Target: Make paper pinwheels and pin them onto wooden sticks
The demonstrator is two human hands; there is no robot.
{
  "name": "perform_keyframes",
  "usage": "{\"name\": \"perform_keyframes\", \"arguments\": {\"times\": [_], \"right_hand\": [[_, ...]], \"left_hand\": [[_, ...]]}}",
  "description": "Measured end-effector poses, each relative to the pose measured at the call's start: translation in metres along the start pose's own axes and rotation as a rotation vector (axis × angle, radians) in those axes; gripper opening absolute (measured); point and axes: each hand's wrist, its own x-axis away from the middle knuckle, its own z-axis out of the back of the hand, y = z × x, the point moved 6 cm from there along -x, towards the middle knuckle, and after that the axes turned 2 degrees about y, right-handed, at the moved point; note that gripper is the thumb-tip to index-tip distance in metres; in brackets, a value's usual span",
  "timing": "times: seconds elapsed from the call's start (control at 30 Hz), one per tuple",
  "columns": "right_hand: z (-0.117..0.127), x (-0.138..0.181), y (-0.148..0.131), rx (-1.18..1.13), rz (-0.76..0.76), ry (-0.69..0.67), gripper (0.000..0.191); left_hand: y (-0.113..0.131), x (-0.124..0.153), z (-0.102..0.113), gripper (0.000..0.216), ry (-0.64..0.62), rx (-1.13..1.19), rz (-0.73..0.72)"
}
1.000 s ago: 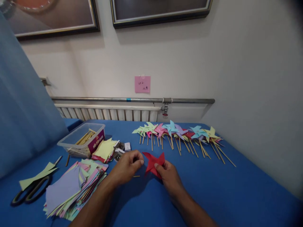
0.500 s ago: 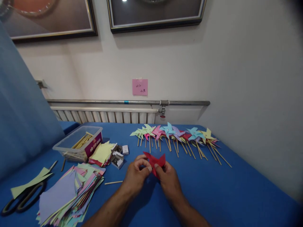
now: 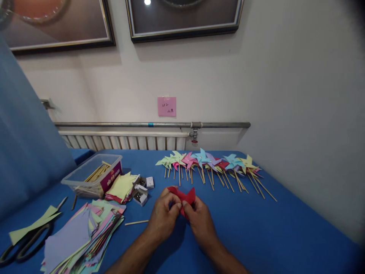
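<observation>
A red paper pinwheel (image 3: 186,196) sits low over the blue table, pinched between both hands. My left hand (image 3: 164,217) grips its left side with thumb and fingers closed. My right hand (image 3: 199,220) holds the right side, fingers curled on the paper. Their fingertips meet at the pinwheel's middle. A loose wooden stick (image 3: 136,222) lies on the table just left of my left wrist. Small open boxes of pins (image 3: 139,194) stand a little beyond the stick.
A row of finished pinwheels on sticks (image 3: 211,163) lies at the back. A clear tub of sticks (image 3: 92,175), a yellow paper pile (image 3: 121,186), a stack of coloured paper squares (image 3: 76,236) and scissors (image 3: 24,243) occupy the left side.
My left hand moved from beside the pinwheel onto it, and both hands now pinch its centre. The stick lies on the table, left of my left hand. The view shifted slightly.
</observation>
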Motion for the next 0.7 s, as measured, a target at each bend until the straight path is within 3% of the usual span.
{"name": "perform_keyframes", "arguments": {"times": [0.7], "right_hand": [[-0.0024, 0.0014, -0.0056, -0.053, -0.04, -0.035, 0.032]], "left_hand": [[-0.0051, -0.0018, -0.0012, 0.02, -0.026, 0.118, 0.05]]}}
